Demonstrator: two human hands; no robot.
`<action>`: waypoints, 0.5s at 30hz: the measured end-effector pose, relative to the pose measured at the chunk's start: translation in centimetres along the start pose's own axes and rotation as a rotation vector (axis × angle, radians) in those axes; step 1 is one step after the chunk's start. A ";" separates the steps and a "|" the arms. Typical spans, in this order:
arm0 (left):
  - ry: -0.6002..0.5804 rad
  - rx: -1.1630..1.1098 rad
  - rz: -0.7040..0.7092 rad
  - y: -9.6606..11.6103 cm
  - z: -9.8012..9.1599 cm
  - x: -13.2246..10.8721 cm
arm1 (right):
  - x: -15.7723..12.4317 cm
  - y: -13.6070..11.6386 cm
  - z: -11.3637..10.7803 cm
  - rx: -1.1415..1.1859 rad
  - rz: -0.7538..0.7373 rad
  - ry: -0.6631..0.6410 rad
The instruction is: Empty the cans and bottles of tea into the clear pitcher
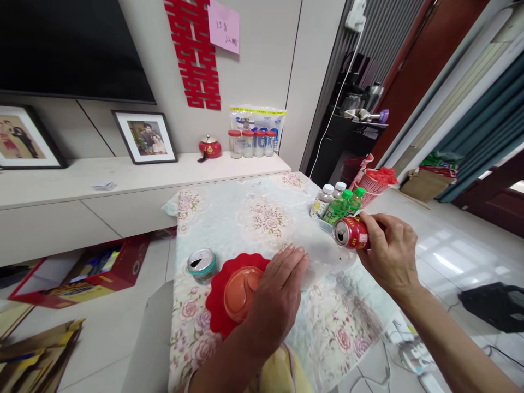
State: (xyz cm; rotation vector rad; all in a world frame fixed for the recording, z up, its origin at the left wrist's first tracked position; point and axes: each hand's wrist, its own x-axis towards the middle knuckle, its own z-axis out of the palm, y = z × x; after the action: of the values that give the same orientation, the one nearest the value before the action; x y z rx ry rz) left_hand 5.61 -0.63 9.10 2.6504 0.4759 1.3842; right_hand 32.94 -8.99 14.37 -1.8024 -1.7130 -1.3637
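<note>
My right hand (388,248) is wrapped round a red drink can (355,233), which is tipped sideways with its opened top facing left. Below and left of the can lies a translucent plastic bag (317,248) on the table. My left hand (280,289) is stretched out with fingers together, its fingertips at the bag's left edge; the palm side is hidden. Partly under that forearm and hand is a red scalloped dish (216,295) with an orange, divided round centre (241,289). To the dish's left stands a green-and-silver can (202,266), its top opened.
Bottles with white caps (321,201) and green caps (339,206) stand at the table's right edge, beside a pink mesh basket (370,184). A flowered cloth (266,215) covers the table. Behind it, a white cabinet (188,172) bears red-lidded jars (248,144) and a red pot (210,147).
</note>
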 end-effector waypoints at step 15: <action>-0.007 -0.002 -0.021 -0.2 0.0 -0.3 | 0.7 0.3 -0.5 -0.047 -0.087 -0.035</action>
State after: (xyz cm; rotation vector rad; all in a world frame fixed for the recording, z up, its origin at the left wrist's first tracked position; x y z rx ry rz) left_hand 5.39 -0.59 8.83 2.6397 0.4995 1.3687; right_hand 32.91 -8.99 15.28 -1.8057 -1.8118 -1.4265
